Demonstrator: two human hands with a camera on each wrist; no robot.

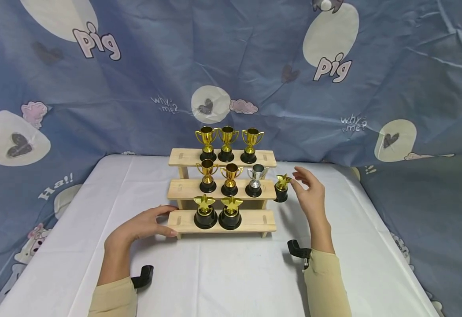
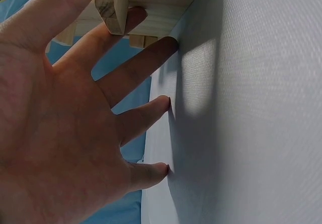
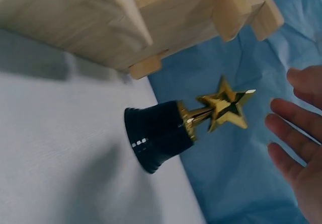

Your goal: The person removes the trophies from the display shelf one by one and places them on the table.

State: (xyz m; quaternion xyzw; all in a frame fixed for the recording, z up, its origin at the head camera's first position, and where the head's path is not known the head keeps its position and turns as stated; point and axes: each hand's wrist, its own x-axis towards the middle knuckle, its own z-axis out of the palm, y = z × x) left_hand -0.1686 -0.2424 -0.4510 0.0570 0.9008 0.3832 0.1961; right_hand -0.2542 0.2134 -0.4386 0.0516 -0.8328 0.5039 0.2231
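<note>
A three-tier wooden stand carries several small trophies. My left hand holds the left end of its lowest board between thumb and index finger; the other fingers are spread in the left wrist view. Beyond the stand's right end, a gold star trophy with a black base is upright on the white cloth. Close beside the star, my right hand has its fingers loosely bent. A gap separates the fingertips from the star in the right wrist view.
Gold cup trophies line the top tier. The middle tier bears two gold cups and a silver cup. Two star trophies occupy the lowest tier. A patterned blue curtain hangs behind the white-covered table.
</note>
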